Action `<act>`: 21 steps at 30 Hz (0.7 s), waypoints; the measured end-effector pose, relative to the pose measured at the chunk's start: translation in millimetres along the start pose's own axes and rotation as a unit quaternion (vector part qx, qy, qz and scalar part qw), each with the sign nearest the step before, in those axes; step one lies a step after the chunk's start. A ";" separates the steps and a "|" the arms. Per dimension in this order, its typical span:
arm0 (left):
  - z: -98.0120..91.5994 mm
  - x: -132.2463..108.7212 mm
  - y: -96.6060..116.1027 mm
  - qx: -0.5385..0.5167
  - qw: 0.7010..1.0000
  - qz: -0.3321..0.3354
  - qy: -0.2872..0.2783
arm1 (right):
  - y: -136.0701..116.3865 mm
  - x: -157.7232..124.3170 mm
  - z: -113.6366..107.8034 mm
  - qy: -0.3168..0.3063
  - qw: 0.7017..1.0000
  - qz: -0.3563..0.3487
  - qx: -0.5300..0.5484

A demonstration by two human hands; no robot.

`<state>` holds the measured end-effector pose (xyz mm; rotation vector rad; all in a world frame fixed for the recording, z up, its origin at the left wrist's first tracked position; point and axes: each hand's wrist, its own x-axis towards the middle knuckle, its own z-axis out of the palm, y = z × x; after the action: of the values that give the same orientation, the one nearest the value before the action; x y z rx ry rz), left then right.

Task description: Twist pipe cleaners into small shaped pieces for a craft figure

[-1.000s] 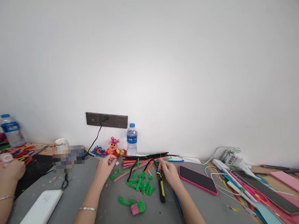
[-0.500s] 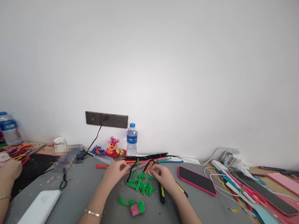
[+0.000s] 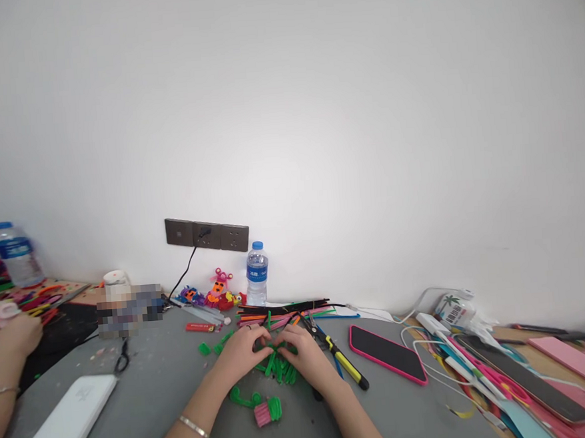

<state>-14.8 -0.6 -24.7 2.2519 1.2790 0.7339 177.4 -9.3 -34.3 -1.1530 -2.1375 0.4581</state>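
Over a pile of short green pipe cleaner pieces (image 3: 284, 373), both hands meet with bent, pinching fingers. My left hand (image 3: 245, 350), with a bracelet on its wrist, is closed at the thumb and forefinger on a green pipe cleaner piece (image 3: 275, 347). From the other side my right hand (image 3: 302, 353) pinches at the same spot; the fingers partly hide it. Just below lie a curled green pipe cleaner (image 3: 242, 398) and a small pink-and-green pipe cleaner shape (image 3: 268, 412). Yellow-and-black pliers (image 3: 347, 363) rest beside my right wrist.
Behind the hands lie a bundle of coloured pipe cleaners (image 3: 283, 311) and a water bottle (image 3: 257, 275). A pink-edged phone (image 3: 387, 354) is to the right, a white power bank-like slab (image 3: 69, 421) to the left. A co-worker's hand (image 3: 13, 342) shows at far left.
My two hands have come together from apart, the left moving right and slightly down, the right moving left. More of the pliers now shows.
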 end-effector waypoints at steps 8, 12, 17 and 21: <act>1.0 0.4 7.2 -0.034 0.998 0.037 0.031 | -6.4 4.5 -6.1 0.088 0.987 0.081 0.104; 2.5 3.6 7.5 -0.059 0.996 0.041 0.051 | -13.1 4.4 -3.6 0.074 0.982 0.081 0.151; 3.1 6.0 2.7 -0.079 0.995 0.039 0.050 | -14.9 3.7 0.2 0.070 0.980 0.051 0.181; 0.1 6.1 1.2 -0.083 0.993 0.050 0.066 | -11.0 4.6 0.9 0.081 0.983 0.044 0.158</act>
<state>-11.3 4.2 -22.6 2.1763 1.1246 1.0033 168.3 -11.5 -26.9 -1.0648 -1.8020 0.6920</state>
